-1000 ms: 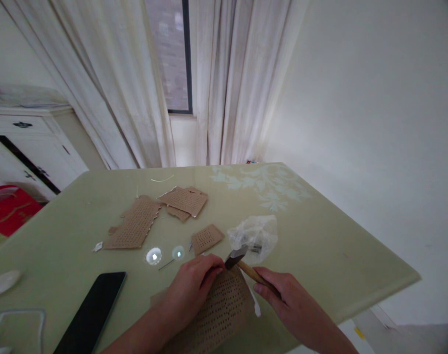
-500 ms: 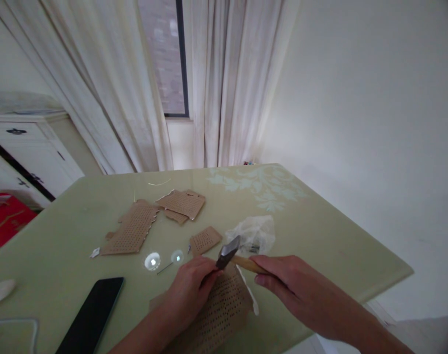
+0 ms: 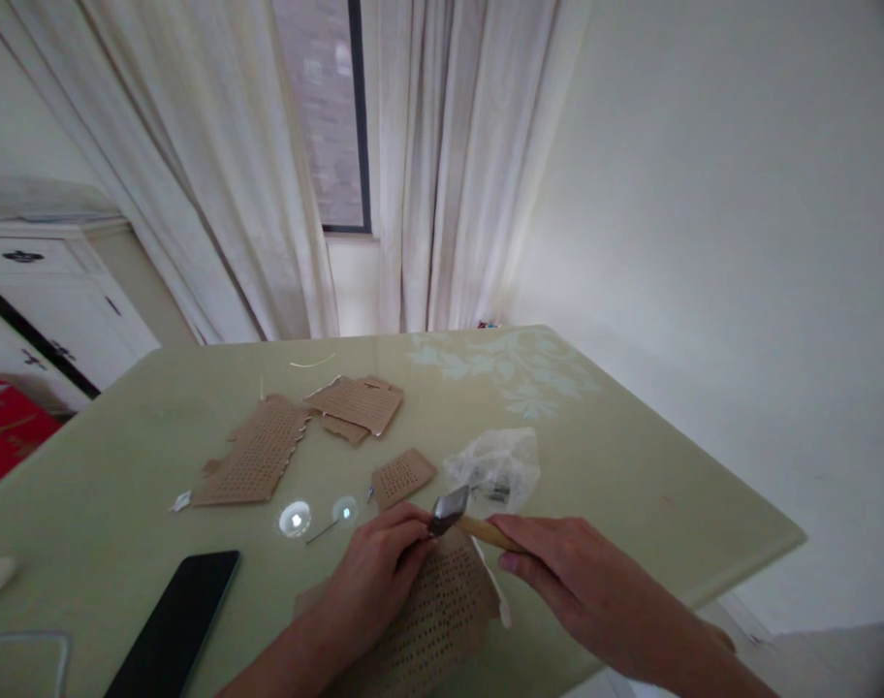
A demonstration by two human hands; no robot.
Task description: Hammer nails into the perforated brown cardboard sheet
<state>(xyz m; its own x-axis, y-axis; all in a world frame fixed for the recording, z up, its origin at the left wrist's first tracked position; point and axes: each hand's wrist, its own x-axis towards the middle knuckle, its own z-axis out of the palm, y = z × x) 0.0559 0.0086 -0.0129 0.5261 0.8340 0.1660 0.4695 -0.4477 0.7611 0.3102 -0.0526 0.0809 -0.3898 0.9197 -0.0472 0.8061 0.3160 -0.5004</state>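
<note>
My right hand [image 3: 569, 582] is closed around the wooden handle of a small hammer [image 3: 449, 508]. The hammer's dark metal head is right at the fingertips of my left hand [image 3: 376, 572]. Those fingertips are pinched together, and whatever they hold is hidden by the fingers and the hammer head. Beneath both lies a brown piece of cardboard [image 3: 442, 620] dotted with rows of small holes; a white torn strip runs along its right edge. My left hand rests over the cardboard's upper left part.
A crumpled clear plastic bag [image 3: 511, 460] with dark bits inside lies beyond the hammer. Further off are a small perforated cardboard piece [image 3: 404, 477] and larger ones [image 3: 257, 456], [image 3: 362, 402]. A black phone [image 3: 176, 620] and a thin metal pin [image 3: 322, 532] are at left.
The hammer head has dropped slightly and tipped flatter towards my left fingertips. The left hand keeps its pinch on the cardboard, and the whole view has shifted a little.
</note>
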